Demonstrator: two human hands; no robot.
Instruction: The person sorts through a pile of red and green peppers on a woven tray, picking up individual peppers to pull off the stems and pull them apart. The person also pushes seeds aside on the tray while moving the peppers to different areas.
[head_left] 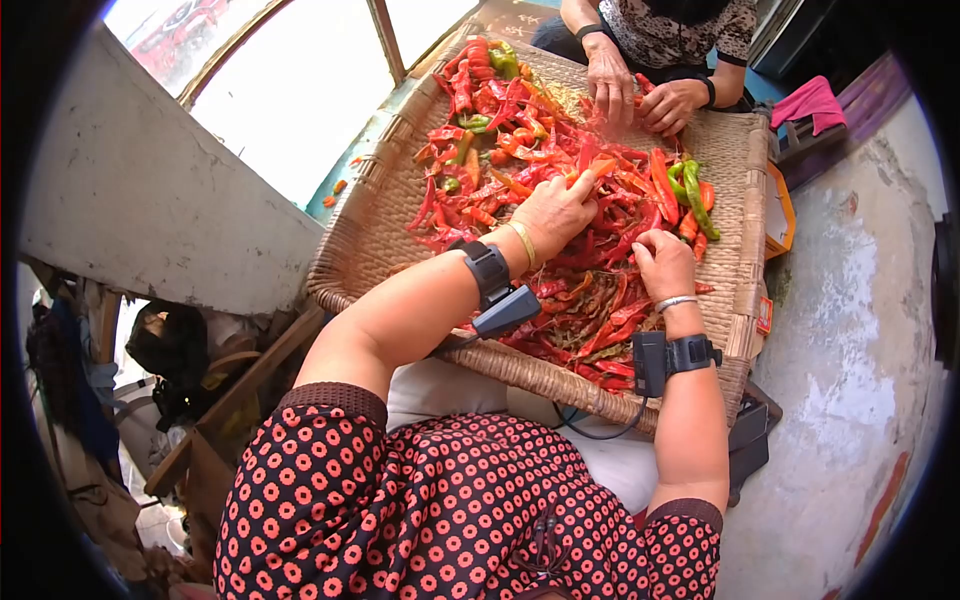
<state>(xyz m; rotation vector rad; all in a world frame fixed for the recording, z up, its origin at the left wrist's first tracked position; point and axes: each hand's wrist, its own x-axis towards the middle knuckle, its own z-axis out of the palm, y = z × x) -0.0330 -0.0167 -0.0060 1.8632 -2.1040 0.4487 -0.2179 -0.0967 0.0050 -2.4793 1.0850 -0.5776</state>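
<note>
A broad woven tray carries a heap of red chili peppers, some shiny and some shrivelled. My left hand reaches over the middle of the heap, its fingers closed on an orange-red chili pepper. To the right, my right hand is pinched at the heap's edge; what lies between its fingertips, if anything, is too small to make out. Just beyond it are green chili peppers and a large red one. Darker, dried peppers cover the near side.
Across the tray, another person's hands work at the far edge of the heap. A window and a pale wall panel stand at the left. Wooden boards lie below them. A pink cloth hangs at the right.
</note>
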